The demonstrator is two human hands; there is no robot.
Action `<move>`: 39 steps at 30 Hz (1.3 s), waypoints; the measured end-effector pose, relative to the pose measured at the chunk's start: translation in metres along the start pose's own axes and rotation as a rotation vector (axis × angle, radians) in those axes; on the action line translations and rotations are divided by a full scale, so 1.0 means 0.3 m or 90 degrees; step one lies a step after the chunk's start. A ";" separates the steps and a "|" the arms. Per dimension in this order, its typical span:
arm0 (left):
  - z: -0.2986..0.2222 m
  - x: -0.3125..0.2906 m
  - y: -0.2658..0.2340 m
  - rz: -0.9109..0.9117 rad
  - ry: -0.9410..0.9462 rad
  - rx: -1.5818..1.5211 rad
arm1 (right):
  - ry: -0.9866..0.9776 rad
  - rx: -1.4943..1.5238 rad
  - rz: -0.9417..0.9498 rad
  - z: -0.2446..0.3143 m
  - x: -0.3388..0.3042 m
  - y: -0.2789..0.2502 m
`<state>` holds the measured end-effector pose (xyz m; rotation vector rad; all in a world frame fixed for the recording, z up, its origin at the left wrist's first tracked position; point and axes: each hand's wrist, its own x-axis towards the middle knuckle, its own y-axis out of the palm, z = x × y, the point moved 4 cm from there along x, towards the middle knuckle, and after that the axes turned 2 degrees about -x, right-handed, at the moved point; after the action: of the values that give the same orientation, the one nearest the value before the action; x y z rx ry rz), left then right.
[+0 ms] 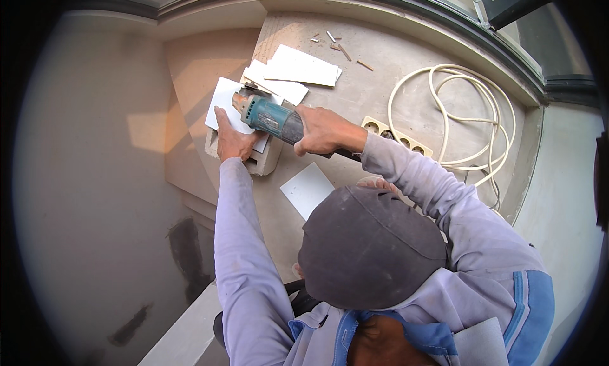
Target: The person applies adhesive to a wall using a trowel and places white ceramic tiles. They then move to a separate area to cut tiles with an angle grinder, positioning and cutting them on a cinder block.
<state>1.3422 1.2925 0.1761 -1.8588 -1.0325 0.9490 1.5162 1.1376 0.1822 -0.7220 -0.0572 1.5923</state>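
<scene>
My left hand (235, 137) presses down on a white tile (223, 98), with its fingers spread toward the tile's edge. Under the tile sits a pale block (261, 165) with hollows in its side. Wrapped around the dark rear body of a teal angle grinder (268, 117) is my right hand (322, 131). The grinder's head and disc (252, 86) lie over the tile, close to its far right edge. Whether the disc touches or spins, I cannot tell. Part of the tile is hidden by the grinder and my left hand.
More white tiles (302, 67) lie overlapping just beyond the block. Another tile (308, 189) rests nearer. A power strip (415, 145) and a coiled cream cable (438, 99) are on the right. Small scraps (344, 52) lie behind. Steps drop on the left; a dark cap (371, 248) hides floor.
</scene>
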 end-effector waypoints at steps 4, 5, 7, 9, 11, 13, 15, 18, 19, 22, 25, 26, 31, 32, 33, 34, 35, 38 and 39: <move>-0.010 -0.006 -0.003 0.005 -0.004 0.000 | 0.011 -0.007 0.006 0.008 -0.020 -0.011; -0.011 -0.006 -0.002 0.005 -0.005 -0.001 | 0.015 -0.008 0.007 0.009 -0.024 -0.012; -0.007 -0.005 0.000 0.000 -0.002 0.003 | 0.016 -0.011 0.007 0.007 -0.027 -0.012; -0.003 -0.003 0.002 -0.002 0.000 0.004 | 0.012 -0.016 0.004 0.001 -0.027 -0.009; -0.001 -0.002 0.003 0.000 0.002 0.003 | 0.008 -0.004 0.006 -0.005 -0.030 -0.006; 0.000 -0.002 0.003 -0.003 0.008 0.009 | 0.008 0.000 0.006 -0.009 -0.034 -0.006; 0.005 0.000 0.005 -0.008 0.013 0.018 | 0.011 -0.002 0.005 -0.009 -0.040 -0.008; 0.020 0.006 0.009 -0.017 0.019 0.031 | 0.008 0.005 0.004 -0.019 -0.042 -0.002; 0.023 0.007 0.009 -0.018 0.020 0.029 | 0.011 0.005 0.008 -0.022 -0.044 -0.002; 0.014 0.005 0.009 -0.009 0.014 0.025 | 0.017 0.004 0.016 -0.027 -0.050 -0.002; 0.030 0.011 0.011 -0.014 0.024 0.029 | 0.015 0.001 0.014 -0.023 -0.059 -0.002; 0.039 0.013 0.012 -0.019 0.031 0.031 | 0.012 -0.001 0.013 -0.022 -0.059 -0.001; 0.035 0.015 0.017 -0.017 0.033 0.033 | 0.012 0.001 0.006 -0.026 -0.073 -0.008; 0.037 0.016 0.018 -0.019 0.035 0.033 | 0.012 0.001 0.007 -0.027 -0.074 -0.008; 0.033 0.014 0.017 -0.015 0.033 0.032 | 0.011 0.002 0.009 -0.029 -0.074 -0.007; 0.029 0.012 0.014 -0.010 0.030 0.031 | 0.010 0.002 0.008 -0.030 -0.076 -0.008; 0.026 0.010 0.014 -0.006 0.027 0.030 | 0.009 0.002 0.007 -0.030 -0.079 -0.010; 0.037 0.016 0.017 -0.012 0.037 0.038 | 0.008 0.003 0.002 -0.032 -0.083 -0.008; 0.037 0.016 0.017 -0.012 0.033 0.041 | 0.008 0.004 0.000 -0.033 -0.082 -0.006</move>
<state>1.3359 1.2980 0.1659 -1.8090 -0.9761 0.9080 1.5220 1.1118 0.1851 -0.7272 -0.0431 1.5874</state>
